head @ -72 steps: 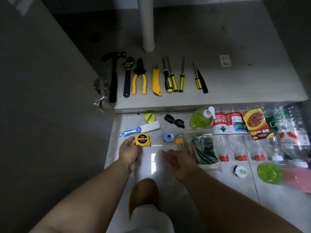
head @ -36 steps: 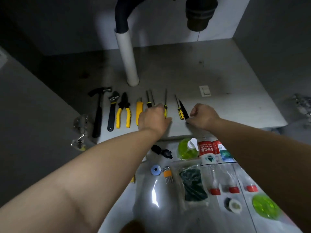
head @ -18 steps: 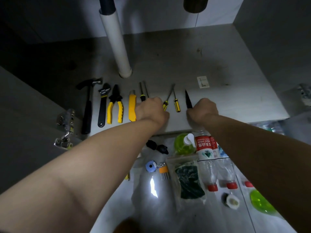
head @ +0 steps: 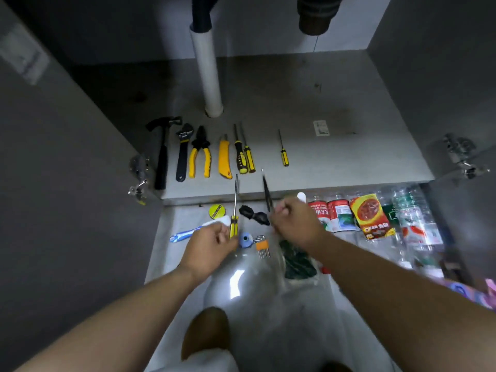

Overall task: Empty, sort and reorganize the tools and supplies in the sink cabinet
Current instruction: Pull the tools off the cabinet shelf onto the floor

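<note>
My left hand [head: 212, 245] grips a yellow screwdriver [head: 234, 210], my right hand [head: 295, 224] a black tool [head: 266, 193], both pointing into the cabinet [head: 349, 157]

You are looking into an open cabinet under a household sink, in a home kitchen or bathroom. A white drain pipe [head: 208, 76] drops through the grey cabinet floor [head: 349, 146], and a second drain fitting [head: 315, 17] hangs above. Door hinges [head: 460, 154] flank the opening. In front, plastic bottles [head: 413, 216] and a food packet [head: 371, 216] lie on the glossy tiled floor [head: 268, 331].
</note>
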A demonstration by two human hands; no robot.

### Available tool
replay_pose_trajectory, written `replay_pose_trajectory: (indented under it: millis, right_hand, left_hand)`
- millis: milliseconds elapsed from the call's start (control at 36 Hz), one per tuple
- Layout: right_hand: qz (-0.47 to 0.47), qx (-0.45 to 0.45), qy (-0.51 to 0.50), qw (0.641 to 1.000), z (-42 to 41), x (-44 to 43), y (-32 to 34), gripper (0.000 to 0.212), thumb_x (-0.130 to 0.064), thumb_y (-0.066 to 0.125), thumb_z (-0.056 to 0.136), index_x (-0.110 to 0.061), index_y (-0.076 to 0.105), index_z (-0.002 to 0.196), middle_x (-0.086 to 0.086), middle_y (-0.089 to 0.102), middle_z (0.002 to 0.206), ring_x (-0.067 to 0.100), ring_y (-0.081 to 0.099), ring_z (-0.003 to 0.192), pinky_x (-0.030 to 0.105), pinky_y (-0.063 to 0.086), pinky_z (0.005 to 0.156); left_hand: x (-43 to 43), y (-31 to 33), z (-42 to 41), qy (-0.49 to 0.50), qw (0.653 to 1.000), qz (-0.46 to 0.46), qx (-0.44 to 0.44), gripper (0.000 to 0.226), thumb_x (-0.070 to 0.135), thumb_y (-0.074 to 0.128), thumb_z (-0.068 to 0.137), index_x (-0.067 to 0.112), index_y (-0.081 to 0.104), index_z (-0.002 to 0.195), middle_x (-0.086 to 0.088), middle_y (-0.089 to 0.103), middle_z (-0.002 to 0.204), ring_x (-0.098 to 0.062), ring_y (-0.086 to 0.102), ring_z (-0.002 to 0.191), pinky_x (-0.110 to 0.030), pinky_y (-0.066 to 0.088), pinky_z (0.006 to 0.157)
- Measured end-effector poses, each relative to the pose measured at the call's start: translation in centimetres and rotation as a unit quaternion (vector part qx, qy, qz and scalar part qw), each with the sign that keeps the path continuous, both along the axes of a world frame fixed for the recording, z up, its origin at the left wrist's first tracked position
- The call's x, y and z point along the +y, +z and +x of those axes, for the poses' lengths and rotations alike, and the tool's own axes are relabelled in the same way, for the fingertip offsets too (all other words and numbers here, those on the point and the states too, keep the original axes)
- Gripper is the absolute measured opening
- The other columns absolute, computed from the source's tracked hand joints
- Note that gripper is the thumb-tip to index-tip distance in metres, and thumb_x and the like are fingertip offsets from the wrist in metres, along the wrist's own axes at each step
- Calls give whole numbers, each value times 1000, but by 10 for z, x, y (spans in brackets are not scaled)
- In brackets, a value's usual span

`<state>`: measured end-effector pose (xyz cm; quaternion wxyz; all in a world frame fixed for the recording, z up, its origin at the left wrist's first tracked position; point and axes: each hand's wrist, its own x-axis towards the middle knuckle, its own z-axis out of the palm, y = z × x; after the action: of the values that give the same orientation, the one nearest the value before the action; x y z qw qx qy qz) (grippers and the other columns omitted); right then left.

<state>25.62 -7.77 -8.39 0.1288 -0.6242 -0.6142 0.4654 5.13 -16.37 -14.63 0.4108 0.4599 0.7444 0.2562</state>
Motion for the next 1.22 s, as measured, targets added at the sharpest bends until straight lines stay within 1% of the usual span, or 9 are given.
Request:
replay_pose_trajectory:
  millis: [56,111,194,306,417,472,694,972,1222]
  right_hand:
    - [-59,-3,11,998,-7,-28,-11,18,-5,65,88,-12,56,75,10,63,69,15,65,56,24,52,53]
    - [-100,-60,75,990,-13,-50,-26,20,-11,67,86,-17,58,69,15,71,80,25,71,73,33,58,70]
    - [-169,-131,139,967,-19,-72,-45,17,-17,67,85,-2,73,92,20,74,101,32,71,98,36,57,88]
    - [-184,-201,175,946,-25,-87,-68,36,-17,76,77,-2,69,108,16,72,107,28,70,103,30,56,86]
    - [-171,-232,190,938,-34,-91,-89,30,-20,72,83,-4,67,108,14,71,106,27,68,103,25,50,77]
    - [-150,-248,195,937,-37,-92,-95,25,-22,66,87,-4,69,105,13,72,104,26,69,102,24,45,73]
    - [-90,-299,154,937,-45,-89,-109,34,-21,60,91,-7,61,123,11,64,124,25,63,117,30,51,94]
    - [-106,-308,137,935,-52,-90,-108,34,-15,57,92,-9,52,126,13,61,126,27,61,118,33,50,90]
    - [-144,-222,204,943,-48,-73,-80,31,-14,59,91,-5,59,121,13,63,124,29,61,116,33,52,95]
  left_hand:
    - [-29,-6,-7,-21,998,-48,35,41,56,59,62,17,55,73,4,58,60,-15,52,58,-37,49,65]
    - [-50,-10,-13,-41,992,-98,65,46,60,60,63,16,59,73,3,65,65,-18,62,67,-40,54,71]
    - [-64,-19,-19,-68,980,-162,91,33,50,72,78,18,66,77,3,71,74,-15,67,78,-39,55,79]
    - [-67,-26,-22,-74,970,-202,115,31,54,73,82,23,67,81,7,73,78,-15,69,83,-33,56,80]
    - [-64,-35,-19,-89,961,-231,120,34,57,70,85,23,71,84,6,74,73,-13,70,78,-35,59,81]
    - [-61,-40,-17,-79,960,-233,131,34,55,69,86,21,71,84,3,74,75,-16,70,80,-35,59,81]
    - [-46,-53,-15,33,963,-218,157,21,34,66,91,17,77,98,-3,71,96,-26,65,101,-23,40,75]
    - [-47,-55,-19,121,965,-216,87,25,12,69,89,15,72,113,-6,71,119,-26,62,117,-21,41,92]
    - [-29,-39,-25,112,980,-136,97,10,15,57,96,16,66,98,-7,70,107,-24,63,96,-21,38,79]
